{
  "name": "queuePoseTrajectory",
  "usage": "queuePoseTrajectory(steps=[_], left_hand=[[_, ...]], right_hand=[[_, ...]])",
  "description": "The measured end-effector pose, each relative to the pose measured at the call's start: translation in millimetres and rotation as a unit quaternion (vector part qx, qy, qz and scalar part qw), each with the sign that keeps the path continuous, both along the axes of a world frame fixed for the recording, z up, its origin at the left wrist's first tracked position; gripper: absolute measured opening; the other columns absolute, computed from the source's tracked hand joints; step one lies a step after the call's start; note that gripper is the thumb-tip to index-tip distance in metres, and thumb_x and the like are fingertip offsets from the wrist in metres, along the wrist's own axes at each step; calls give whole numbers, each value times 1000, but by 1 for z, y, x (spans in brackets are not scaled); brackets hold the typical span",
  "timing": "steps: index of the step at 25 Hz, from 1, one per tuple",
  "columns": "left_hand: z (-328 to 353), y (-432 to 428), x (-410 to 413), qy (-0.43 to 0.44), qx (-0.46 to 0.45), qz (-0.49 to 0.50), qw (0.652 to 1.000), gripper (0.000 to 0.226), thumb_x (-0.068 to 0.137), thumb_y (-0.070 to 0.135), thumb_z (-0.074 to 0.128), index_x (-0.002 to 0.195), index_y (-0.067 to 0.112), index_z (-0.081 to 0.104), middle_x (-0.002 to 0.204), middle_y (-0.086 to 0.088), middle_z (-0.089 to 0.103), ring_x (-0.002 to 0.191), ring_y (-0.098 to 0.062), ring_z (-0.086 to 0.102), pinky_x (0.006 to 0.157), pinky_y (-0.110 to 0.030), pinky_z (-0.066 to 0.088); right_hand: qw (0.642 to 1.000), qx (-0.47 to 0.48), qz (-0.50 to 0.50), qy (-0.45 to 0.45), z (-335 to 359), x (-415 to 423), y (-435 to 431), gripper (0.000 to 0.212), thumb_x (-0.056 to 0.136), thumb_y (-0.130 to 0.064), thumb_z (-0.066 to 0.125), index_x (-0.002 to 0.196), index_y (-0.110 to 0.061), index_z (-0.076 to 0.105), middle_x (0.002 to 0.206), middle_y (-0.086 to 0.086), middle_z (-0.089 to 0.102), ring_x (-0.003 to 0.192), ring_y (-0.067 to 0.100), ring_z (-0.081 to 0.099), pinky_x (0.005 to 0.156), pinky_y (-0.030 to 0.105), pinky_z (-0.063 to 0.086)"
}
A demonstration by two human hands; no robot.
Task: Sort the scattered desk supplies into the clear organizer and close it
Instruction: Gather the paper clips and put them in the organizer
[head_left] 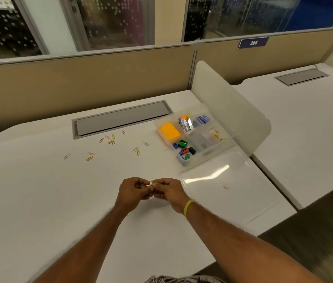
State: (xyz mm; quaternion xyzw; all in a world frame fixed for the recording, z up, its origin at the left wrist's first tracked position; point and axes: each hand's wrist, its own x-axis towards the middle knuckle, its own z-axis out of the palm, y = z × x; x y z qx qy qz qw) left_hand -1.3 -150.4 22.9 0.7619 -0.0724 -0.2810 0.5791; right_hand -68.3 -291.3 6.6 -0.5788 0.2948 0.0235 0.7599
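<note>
Paper clips are pinched between my left hand and right hand, both gripping them low over the desk, near the clear organizer, its lid lying open. An orange pad and small coloured pieces are already stowed. By my reckoning, loose clips across the desk and the closing are left, with nothing in the way.

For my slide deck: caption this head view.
Left hand and right hand pinch paper clips over the desk; loose clips lie beside the open clear organizer.
</note>
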Motion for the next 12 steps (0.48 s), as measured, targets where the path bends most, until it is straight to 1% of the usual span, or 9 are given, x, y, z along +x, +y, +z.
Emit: queuePoseTrajectory(steps=[3, 5, 7, 9, 11, 12], left_hand=[[11, -37, 5, -18, 23, -29, 999, 26, 74, 7, 81, 92, 5, 62, 70, -16, 72, 66, -29, 73, 64, -35, 60], [17, -63, 9, -33, 50, -56, 997, 32, 74, 7, 80, 94, 8, 56, 72, -15, 73, 64, -26, 73, 62, -34, 60], [22, -91, 14, -28, 66, -76, 995, 37, 75, 5, 79, 98, 9, 51, 75, -15, 73, 63, -24, 73, 59, -30, 60], [28, -118, 19, -22, 79, -96, 992, 41, 75, 4, 79, 101, 11, 49, 78, -15, 73, 63, -22, 73, 59, -28, 59], [37, -146, 25, -36, 76, -121, 989, 42, 74, 5, 80, 100, 14, 49, 80, -14, 72, 62, -20, 73, 58, -28, 59], [41, -160, 29, -49, 64, -132, 988, 42, 73, 5, 81, 98, 15, 49, 80, -14, 72, 62, -21, 73, 57, -28, 59]], right_hand=[[999, -15, -31, -5, 9, -3, -30, 14, 88, -11, 68, 100, -6, 72, 87, 9, 73, 79, 20, 71, 69, 25, 57], [998, -39, -43, -2, 15, -5, -51, 16, 87, -11, 69, 102, -7, 71, 88, 8, 73, 81, 19, 71, 70, 24, 58], [996, -74, -50, 1, 20, -6, -74, 20, 86, -11, 70, 106, -6, 70, 88, 9, 72, 80, 19, 71, 72, 24, 59], [993, -102, -64, 0, 25, -5, -97, 24, 85, -10, 70, 108, -3, 69, 89, 11, 72, 80, 21, 71, 76, 27, 59], [990, -114, -82, -14, 32, -1, -122, 24, 84, -5, 70, 107, 1, 69, 87, 15, 71, 78, 24, 70, 76, 30, 60], [988, -122, -88, -23, 36, 2, -136, 22, 84, -4, 70, 105, 2, 69, 85, 15, 71, 77, 23, 69, 74, 29, 60]])
